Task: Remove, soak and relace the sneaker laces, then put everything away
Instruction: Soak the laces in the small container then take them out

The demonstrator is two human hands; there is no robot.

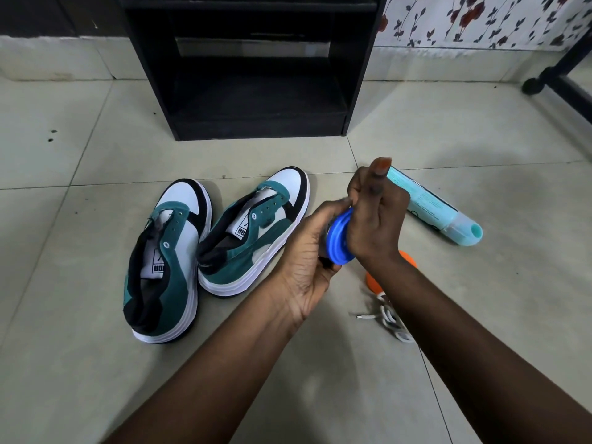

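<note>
Two teal, white and black sneakers, the left one (pixel 166 261) and the right one (pixel 253 229), stand unlaced on the tiled floor, toes pointing away from me. White laces (pixel 389 318) lie in a loose heap on the floor under my right forearm. My left hand (pixel 307 261) grips a small container with a blue lid (pixel 341 240), most of its body hidden in the palm. My right hand (pixel 374 213) curls around the lid from above, thumb raised. An orange bowl-like object (pixel 373 280) shows partly behind my right wrist.
A light blue bottle (pixel 435 209) lies on its side on the floor to the right. A black shelf unit (pixel 253 65) stands straight ahead behind the sneakers. A black furniture leg (pixel 544 81) is at the far right, by a floral cloth.
</note>
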